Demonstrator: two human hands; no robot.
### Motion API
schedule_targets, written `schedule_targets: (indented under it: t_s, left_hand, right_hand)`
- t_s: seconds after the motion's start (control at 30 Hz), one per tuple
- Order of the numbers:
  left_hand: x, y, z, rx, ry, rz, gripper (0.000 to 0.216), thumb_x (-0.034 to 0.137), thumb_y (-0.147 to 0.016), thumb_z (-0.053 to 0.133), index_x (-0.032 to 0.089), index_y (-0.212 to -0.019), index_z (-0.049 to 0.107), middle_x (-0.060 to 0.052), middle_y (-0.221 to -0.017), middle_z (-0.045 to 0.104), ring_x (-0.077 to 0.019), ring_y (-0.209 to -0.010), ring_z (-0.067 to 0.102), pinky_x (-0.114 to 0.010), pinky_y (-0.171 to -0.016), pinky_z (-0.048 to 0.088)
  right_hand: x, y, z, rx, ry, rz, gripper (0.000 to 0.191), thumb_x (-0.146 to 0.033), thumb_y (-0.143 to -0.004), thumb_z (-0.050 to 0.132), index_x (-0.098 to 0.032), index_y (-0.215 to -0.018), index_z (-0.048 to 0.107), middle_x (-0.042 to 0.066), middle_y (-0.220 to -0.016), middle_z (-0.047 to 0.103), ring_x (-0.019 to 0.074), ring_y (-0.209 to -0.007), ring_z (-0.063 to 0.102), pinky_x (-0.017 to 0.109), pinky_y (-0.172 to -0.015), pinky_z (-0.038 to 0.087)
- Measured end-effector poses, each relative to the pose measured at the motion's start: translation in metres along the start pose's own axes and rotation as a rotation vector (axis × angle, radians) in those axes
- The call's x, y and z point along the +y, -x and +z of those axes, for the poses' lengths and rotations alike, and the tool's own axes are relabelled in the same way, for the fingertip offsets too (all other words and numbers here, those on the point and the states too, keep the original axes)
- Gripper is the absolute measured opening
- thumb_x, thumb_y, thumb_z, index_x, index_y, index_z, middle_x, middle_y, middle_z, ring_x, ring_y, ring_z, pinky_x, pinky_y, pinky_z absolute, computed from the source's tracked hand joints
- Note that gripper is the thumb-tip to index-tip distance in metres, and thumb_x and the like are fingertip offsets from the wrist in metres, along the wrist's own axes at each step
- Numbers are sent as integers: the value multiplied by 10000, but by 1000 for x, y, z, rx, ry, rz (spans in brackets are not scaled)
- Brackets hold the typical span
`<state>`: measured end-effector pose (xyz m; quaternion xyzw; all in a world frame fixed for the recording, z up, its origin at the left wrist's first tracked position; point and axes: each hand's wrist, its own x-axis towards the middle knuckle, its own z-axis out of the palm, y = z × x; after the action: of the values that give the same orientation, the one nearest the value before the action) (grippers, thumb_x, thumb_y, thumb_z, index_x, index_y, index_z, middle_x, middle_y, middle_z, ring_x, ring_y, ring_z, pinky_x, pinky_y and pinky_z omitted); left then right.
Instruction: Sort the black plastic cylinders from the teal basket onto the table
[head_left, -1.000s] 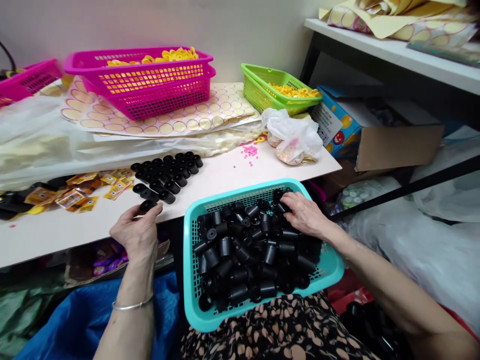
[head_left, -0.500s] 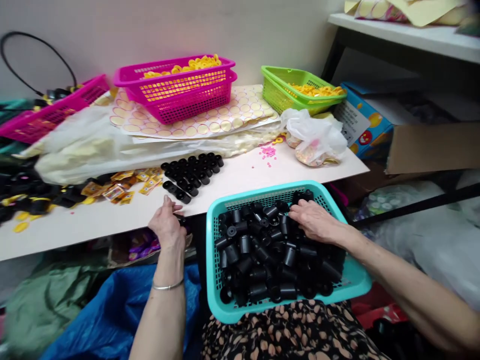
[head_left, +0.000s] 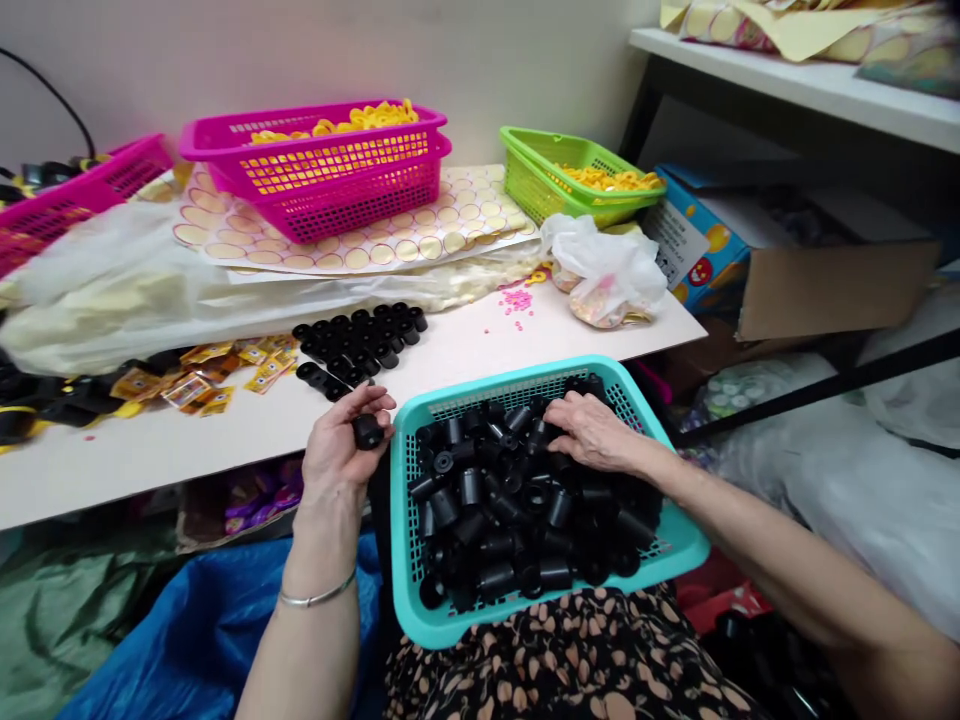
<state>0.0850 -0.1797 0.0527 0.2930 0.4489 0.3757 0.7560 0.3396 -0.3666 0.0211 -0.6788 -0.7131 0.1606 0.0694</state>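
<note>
My left hand [head_left: 349, 435], palm turned up, is closed around a black plastic cylinder [head_left: 367, 431] just left of the basket rim. A turquoise plastic basket [head_left: 405, 520] lies across my lap, heaped with loose black cylinders [head_left: 495, 545]. Over its far right part, my right hand [head_left: 592, 432] reaches in with its fingers bent down on a black cylinder [head_left: 538, 437] at the top of the heap; the fingertips are partly hidden. Beyond my left hand, several black cylinders [head_left: 360, 340] stand upright in close rows on the white table [head_left: 450, 345].
A magenta basket [head_left: 322, 190] and a green basket [head_left: 525, 185] hold yellow pieces at the back. Small printed packets [head_left: 202, 380], pink beads [head_left: 517, 300] and a tied plastic bag [head_left: 607, 270] lie on the table. An open cardboard box [head_left: 825, 290] sits at right.
My left hand has lifted from the table edge toward the basket and turned, showing the cylinder in it. My right hand has shifted slightly left over the heap. The view has moved a little right.
</note>
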Motion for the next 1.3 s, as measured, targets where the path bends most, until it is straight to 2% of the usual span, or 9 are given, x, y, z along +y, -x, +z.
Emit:
schedule_targets:
  t_s: [0.17, 0.33, 0.47, 0.57, 0.7, 0.87, 0.93, 1.17, 1.3]
  left_hand:
    - [-9, 30, 41, -125, -25, -160, 125, 148, -709, 527, 77, -695, 629, -65, -598, 594, -94, -452, 469, -197, -396, 363]
    - [-36, 40, 72, -144, -10, -316, 85, 66, -639, 532, 71, -633, 617, -76, -622, 596, -85, -486, 479, -177, -407, 344]
    - [-57, 38, 88, -68, 6, -287, 98, 30, -608, 537, 73, -528, 576, -73, -609, 588, -85, -520, 501, -177, -438, 356]
    - [-70, 37, 93, -67, -27, -206, 107, 62, -606, 562, 86, -502, 571, -55, -592, 576, -96, -549, 508, -197, -472, 381]
    - [-81, 35, 94, -71, -90, -133, 128, 168, -622, 624, 116, -520, 567, -25, -570, 560, -108, -570, 499, -233, -521, 401]
    - [-89, 35, 94, -67, -169, -89, 134, 187, -592, 654, 130, -526, 553, -1, -561, 548, -99, -570, 477, -237, -519, 353]
    - [-90, 36, 95, -79, -169, -89, 133, 182, -583, 653, 128, -520, 549, 3, -558, 538, -93, -562, 466, -237, -512, 343]
    - [-89, 38, 94, -202, -210, -157, 204, 279, -639, 650, 133, -543, 545, -6, -517, 513, -101, -444, 446, -247, -393, 274]
    - [-79, 30, 86, -205, -279, -69, 215, 284, -629, 675, 118, -557, 559, -33, -556, 560, -95, -435, 443, -230, -353, 241]
  right_hand:
    - [8, -1, 4, 113, -433, -38, 185, -252, -853, 543, -170, -688, 553, 43, -1049, 606, 183, -953, 490, 348, -857, 366]
    - [0, 5, 2, 190, -1047, 134, 206, -303, -818, 586, -156, -681, 541, 38, -1008, 631, 145, -817, 550, 302, -756, 422]
    - [-17, 8, -5, 297, -1485, 252, 213, -323, -744, 682, -149, -707, 565, 43, -981, 642, 120, -748, 579, 279, -703, 484]
    - [-30, 9, -9, 331, -1644, 292, 226, -295, -700, 732, -152, -720, 557, 39, -942, 648, 110, -716, 600, 266, -677, 520]
    - [-43, 11, -11, 440, -1605, 229, 253, -267, -708, 735, -190, -880, 567, 34, -942, 648, 145, -812, 616, 298, -707, 548]
    - [-50, 13, -10, 506, -1249, 167, 269, -288, -779, 662, -217, -1033, 607, 45, -1029, 625, 174, -920, 590, 332, -825, 511]
    - [-51, 12, -10, 496, -1157, 151, 227, -297, -801, 635, -215, -1012, 626, 45, -1019, 625, 175, -914, 585, 327, -831, 496]
    - [-42, 12, -10, 457, -1260, 179, 248, -306, -779, 651, -206, -1002, 612, 23, -940, 636, 161, -851, 593, 297, -772, 488]
    - [-19, 16, -12, 300, -968, 193, 199, -290, -800, 604, -190, -972, 610, 13, -846, 619, 148, -748, 557, 280, -670, 449]
